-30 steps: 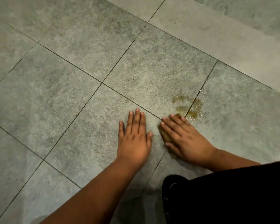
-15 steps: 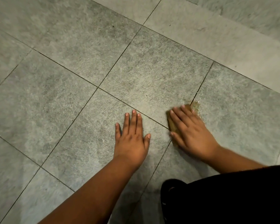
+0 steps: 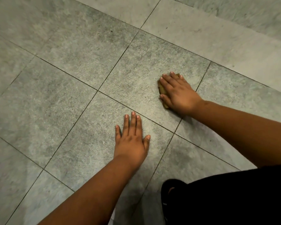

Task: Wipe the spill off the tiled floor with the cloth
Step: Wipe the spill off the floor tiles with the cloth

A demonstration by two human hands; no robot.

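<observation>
While right hand (image 3: 179,93) presses, cloth (image 3: 162,90) lengthwise away.

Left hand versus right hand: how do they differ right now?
The left hand lies flat on bare tile with nothing under it; the right hand presses a brownish cloth to the floor. The left hand sits nearer the person; the right hand is farther out. The left hand's fingers point straight ahead; the right hand's angle up-left. Both have straight fingers, palms down.

Right hand (image 3: 178,93) presses cloth (image 3: 162,90) — left hand (image 3: 131,140) flat on floor (image 3: 63,95).
</observation>
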